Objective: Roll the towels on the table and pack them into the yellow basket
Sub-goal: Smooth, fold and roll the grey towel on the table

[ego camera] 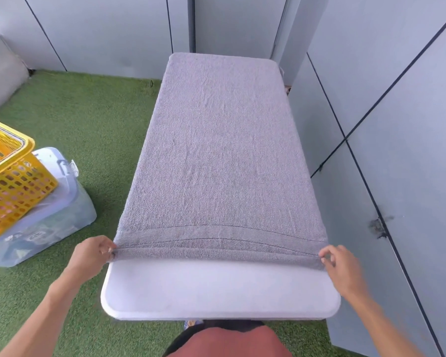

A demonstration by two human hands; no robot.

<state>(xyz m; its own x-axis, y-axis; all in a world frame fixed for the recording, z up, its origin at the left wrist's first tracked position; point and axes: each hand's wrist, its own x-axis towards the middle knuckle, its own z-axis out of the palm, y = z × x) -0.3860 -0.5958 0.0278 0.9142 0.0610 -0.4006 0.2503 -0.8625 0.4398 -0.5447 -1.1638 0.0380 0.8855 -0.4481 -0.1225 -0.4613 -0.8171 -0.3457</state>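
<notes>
A white table (220,292) stands on green turf, nearly covered by one grey towel (222,150) laid flat along its length, with only the near end of the tabletop bare. The towel's near hem is turned over into a first narrow fold. To the left, well apart from the table, a yellow basket (11,181) rests on a clear plastic bin (59,212); its contents cannot be made out. The left hand (93,253) pinches the near left corner of the towel; the right hand (341,266) pinches the near right corner. Judged stage: rolling barely begun; almost the whole roll and the packing remain.
</notes>
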